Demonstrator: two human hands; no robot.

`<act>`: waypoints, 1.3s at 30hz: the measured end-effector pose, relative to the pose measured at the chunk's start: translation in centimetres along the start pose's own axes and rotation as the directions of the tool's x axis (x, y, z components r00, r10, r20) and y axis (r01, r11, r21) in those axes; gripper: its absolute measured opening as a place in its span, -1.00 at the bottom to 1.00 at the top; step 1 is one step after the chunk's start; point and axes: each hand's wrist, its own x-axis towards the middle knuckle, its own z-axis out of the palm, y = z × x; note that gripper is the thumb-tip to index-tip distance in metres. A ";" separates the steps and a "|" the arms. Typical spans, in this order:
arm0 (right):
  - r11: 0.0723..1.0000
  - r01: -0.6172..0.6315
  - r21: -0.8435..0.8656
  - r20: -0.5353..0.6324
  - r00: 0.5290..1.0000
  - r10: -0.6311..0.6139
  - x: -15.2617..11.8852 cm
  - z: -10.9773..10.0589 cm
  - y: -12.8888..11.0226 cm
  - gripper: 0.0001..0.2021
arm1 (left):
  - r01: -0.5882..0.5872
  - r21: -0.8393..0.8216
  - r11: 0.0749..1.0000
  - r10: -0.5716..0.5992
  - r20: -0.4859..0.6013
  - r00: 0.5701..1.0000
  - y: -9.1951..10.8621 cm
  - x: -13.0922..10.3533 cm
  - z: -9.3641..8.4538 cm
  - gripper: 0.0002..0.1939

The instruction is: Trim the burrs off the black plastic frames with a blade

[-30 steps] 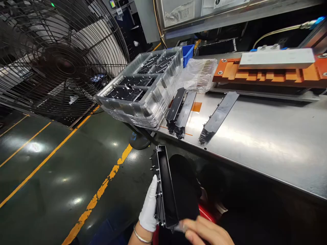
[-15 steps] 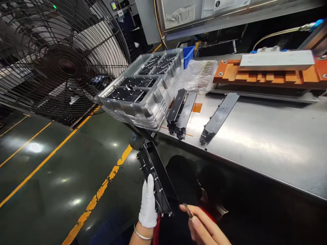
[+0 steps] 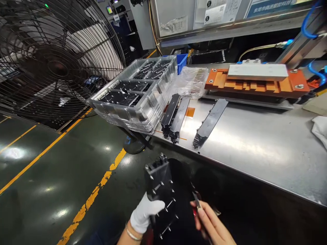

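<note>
My left hand [image 3: 146, 211], in a white glove, grips a long black plastic part [image 3: 163, 185] by its near left side, thumb across its face. Rows of small metal pins stick out of that face, and the part is held over the floor in front of the bench. In my bare right hand [image 3: 211, 221] a small knife [image 3: 196, 199] is pinched between thumb and fingers, its thin blade pointing up and away. The blade is apart from the black part, to its right. Most of the knife's handle is hidden by the fingers.
On the metal bench [image 3: 245, 149] lie two black parts side by side [image 3: 170, 114] and a third [image 3: 211, 120]. Clear plastic trays [image 3: 150, 110] hold more parts at the left. Behind stand an orange fixture [image 3: 258, 85] and a blue bin [image 3: 182, 63]. A large fan [image 3: 58, 68] is far left.
My left hand has turned the black part so its pinned face shows more fully towards me. My right hand with the knife has shifted slightly right. The view has swung a little right.
</note>
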 end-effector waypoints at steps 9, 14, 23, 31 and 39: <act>0.820 0.251 -0.515 0.113 0.968 -0.225 1.1 -3.3 -5.9 -0.61 | -0.350 0.936 0.026 0.431 0.305 0.849 -1.7 -2.2 0.4 -0.06; 0.819 0.256 -0.514 0.102 0.966 -0.237 1.1 -3.1 -6.4 -0.60 | -0.347 0.931 -0.114 0.473 0.358 0.805 -0.4 -2.0 1.3 -0.22; 0.623 0.454 -0.637 0.081 0.843 -0.532 1.6 -2.6 -6.2 -0.56 | -0.380 0.906 -0.188 0.485 0.422 0.766 -0.5 -1.9 1.8 -0.20; 0.636 0.471 -0.611 0.086 0.839 -0.537 1.3 -2.5 -5.9 -0.61 | -0.266 0.954 -0.139 0.524 0.299 0.798 -3.1 -2.3 0.9 -0.12; 0.691 0.458 -0.560 0.059 0.854 -0.518 0.9 -1.8 -4.9 -0.67 | -0.298 0.952 -0.068 0.441 0.297 0.847 -3.0 -2.5 0.7 0.01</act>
